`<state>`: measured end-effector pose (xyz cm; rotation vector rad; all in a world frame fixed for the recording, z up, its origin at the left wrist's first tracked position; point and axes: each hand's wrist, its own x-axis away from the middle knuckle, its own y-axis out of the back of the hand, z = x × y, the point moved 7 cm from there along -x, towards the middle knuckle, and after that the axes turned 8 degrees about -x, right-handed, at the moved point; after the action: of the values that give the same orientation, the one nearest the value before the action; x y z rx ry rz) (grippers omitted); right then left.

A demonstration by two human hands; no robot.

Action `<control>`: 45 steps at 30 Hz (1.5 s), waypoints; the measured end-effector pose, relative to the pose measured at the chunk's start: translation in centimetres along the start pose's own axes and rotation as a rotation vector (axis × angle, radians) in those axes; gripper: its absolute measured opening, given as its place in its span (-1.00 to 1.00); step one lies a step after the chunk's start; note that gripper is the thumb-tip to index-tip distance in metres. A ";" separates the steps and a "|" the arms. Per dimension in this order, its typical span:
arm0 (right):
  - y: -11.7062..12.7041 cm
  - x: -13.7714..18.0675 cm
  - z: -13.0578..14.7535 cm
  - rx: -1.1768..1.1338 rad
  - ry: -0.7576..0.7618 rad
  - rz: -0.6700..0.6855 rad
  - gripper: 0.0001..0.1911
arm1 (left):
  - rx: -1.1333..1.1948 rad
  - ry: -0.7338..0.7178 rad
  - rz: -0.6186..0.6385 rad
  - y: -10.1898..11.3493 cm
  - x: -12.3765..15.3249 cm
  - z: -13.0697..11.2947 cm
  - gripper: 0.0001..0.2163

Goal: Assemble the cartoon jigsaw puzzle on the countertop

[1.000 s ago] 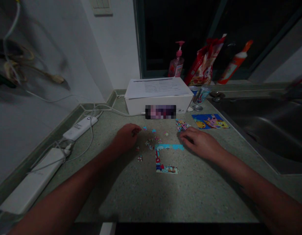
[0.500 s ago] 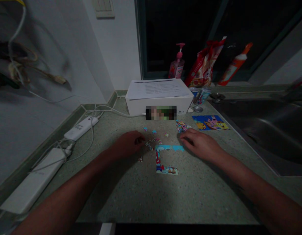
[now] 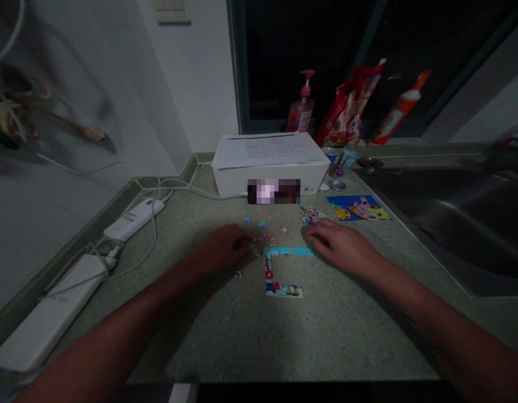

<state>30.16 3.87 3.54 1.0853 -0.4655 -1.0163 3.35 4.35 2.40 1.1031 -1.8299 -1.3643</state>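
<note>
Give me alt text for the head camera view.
Left hand and right hand rest on a speckled countertop beside a partly assembled jigsaw border, loose pieces scattered around them. A white box, picture card and steel sink sit nearby.

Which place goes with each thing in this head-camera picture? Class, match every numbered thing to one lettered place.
Things
1. Left hand
2. Right hand
3. Blue picture card
4. Pink pump bottle

Places
A. Behind the white box
B. Beside the steel sink
C. At the small loose jigsaw pieces, left of the jigsaw border
D. At the top right of the jigsaw border, below the heap of pieces

Pairs: 1-C, 2-D, 3-B, 4-A
</note>
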 end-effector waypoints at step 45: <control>-0.2 0.1 0.1 0.014 0.021 -0.003 -0.77 | 0.028 0.002 -0.035 -0.1 -0.1 0.1 -0.82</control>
<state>30.04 3.77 3.35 1.1082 -0.4544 -1.0045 3.35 4.42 2.28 1.1554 -1.8420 -1.3608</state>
